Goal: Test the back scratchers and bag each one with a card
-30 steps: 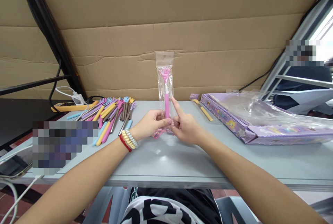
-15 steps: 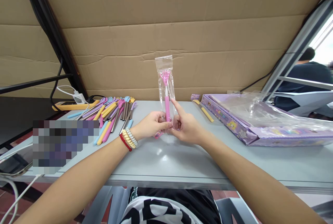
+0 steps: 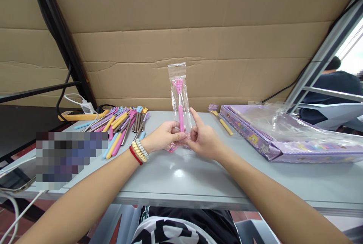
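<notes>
We steady the pink hand-headed scratcher upright inside its clear plastic bag by pinching its base in the left hand, right hand alongside, forefinger extended, its grip indeterminable

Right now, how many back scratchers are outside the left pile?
2: one pink, in the held clear bag; one yellow, beside the purple box, which may hide others.
</notes>
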The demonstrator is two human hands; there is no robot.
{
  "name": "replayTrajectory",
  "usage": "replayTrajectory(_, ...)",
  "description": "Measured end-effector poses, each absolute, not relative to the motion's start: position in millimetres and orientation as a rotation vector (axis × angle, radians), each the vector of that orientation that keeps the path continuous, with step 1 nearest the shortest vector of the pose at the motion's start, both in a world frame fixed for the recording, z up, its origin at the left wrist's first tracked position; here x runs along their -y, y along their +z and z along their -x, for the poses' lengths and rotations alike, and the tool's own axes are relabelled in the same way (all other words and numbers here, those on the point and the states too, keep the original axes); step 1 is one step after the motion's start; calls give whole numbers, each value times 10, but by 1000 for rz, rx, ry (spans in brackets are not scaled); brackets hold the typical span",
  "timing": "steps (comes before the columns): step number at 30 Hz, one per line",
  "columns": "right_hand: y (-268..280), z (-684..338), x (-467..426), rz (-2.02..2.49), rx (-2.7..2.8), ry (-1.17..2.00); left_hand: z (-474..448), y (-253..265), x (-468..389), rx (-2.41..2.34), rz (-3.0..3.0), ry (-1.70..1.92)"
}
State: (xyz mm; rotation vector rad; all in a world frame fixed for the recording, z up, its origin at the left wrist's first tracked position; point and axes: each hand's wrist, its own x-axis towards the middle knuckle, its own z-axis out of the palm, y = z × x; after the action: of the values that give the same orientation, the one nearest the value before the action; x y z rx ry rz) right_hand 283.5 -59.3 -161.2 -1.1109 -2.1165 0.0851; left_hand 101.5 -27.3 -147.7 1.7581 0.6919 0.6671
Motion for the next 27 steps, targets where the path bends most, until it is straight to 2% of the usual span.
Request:
replayTrajectory(11,-1527,-2899,594,1072,2254,250,-1018,-1388,268,-747,-1697,805)
replayTrajectory(15,-1485,-2919,609,984,2410,168,-991,-1352,254,-808,-1697,885)
replayTrajectory(22,-1540,-2945,568,865,2417,-177,-952,-1334,217,-805,-1534,946)
replayTrajectory(27,-1556,-2940,547,740,2276,-123,-964,-1342,215,-825,-1582,976)
